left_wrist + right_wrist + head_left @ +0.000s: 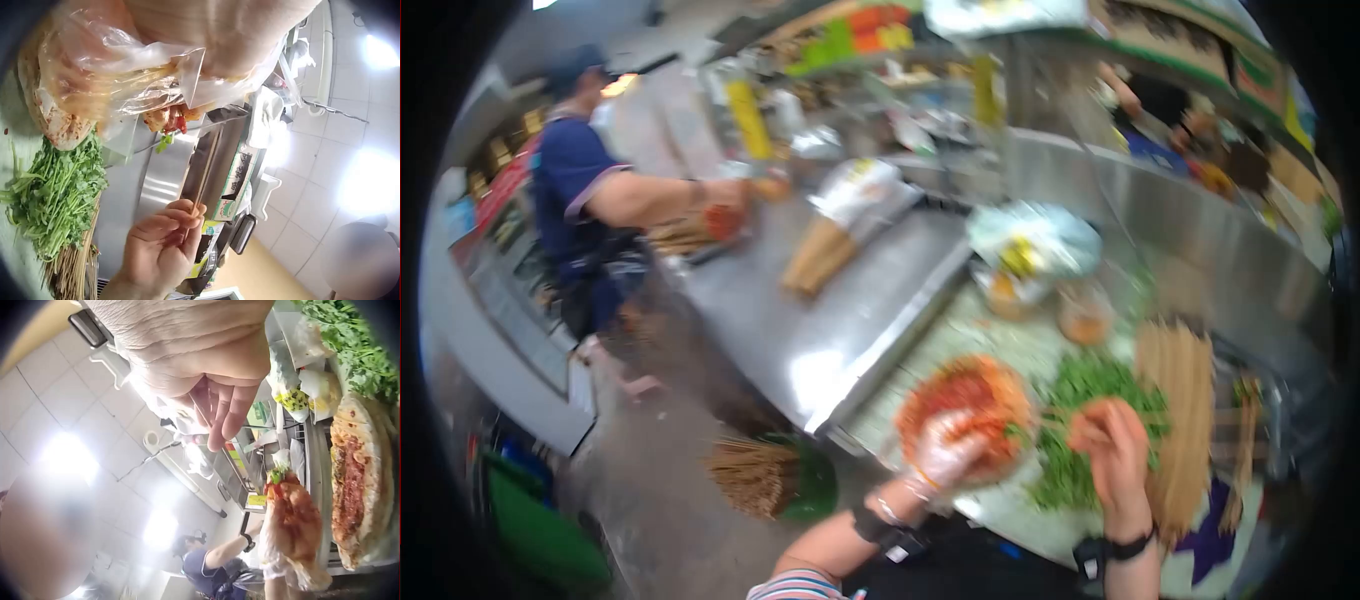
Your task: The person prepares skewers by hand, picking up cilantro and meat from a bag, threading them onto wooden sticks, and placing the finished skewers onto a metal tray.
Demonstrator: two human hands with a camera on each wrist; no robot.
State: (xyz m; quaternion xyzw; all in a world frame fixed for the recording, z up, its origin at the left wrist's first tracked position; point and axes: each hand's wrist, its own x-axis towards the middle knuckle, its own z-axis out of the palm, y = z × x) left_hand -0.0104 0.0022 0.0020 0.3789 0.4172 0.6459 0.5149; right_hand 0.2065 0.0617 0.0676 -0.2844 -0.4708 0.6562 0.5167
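My left hand [945, 455], in a clear plastic glove, pinches a red-sauced food piece [172, 119] with a green leaf bit at its end. It is over a round, pale-rimmed container or food base [381, 487] with red paste [955, 392] inside; which of the two I cannot tell. Bare, my right hand [1115, 450] pinches a thin wooden skewer [209, 159] between thumb and fingers, to the right of the left hand. Whether the skewer's tip touches the food is unclear. Green leafy herbs [1075, 440] lie beside and beneath the right hand.
Many wooden skewers [1180, 430] lie right of the herbs. A bagged yellow-green item [1020, 255] and a small cup [1085, 312] sit behind. Leftward are a metal counter [800, 345] with wrapped skewers [825, 250], a skewer-filled bin [750, 475] and a standing person [580, 190].
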